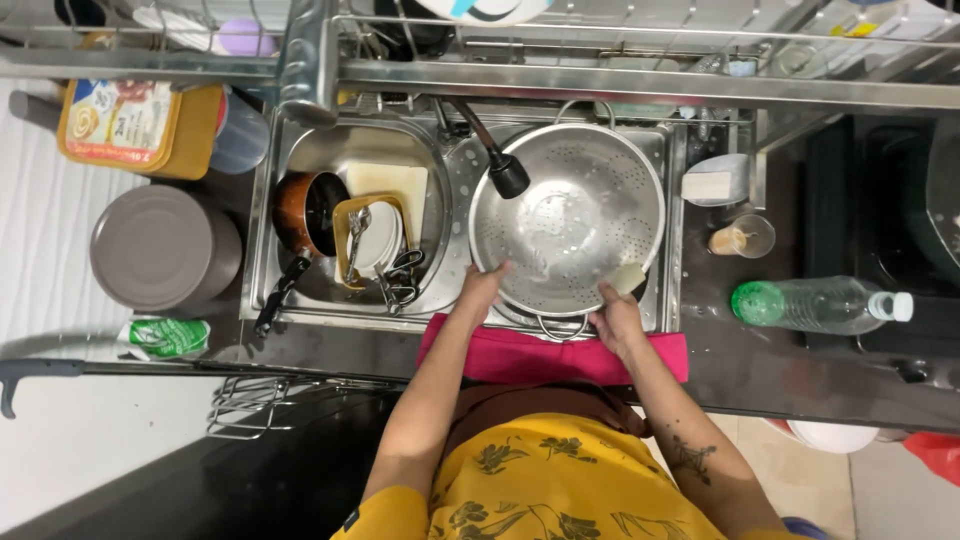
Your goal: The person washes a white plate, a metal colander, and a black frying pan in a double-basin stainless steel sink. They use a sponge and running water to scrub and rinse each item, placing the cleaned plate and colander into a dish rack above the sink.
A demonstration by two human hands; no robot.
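Seen from overhead, a person in a yellow flowered top stands at a steel double sink set in a dark bench. A large perforated metal colander sits in the right basin, under a black faucet head. The left hand grips the colander's near left rim, fingers curled over the edge. The right hand is closed around a pale sponge pressed against the colander's inner right wall. A pink cloth hangs over the sink's front edge. The left basin holds a brown pot, a cutting board and utensils. A clear plastic bottle with a green base lies on the bench to the right
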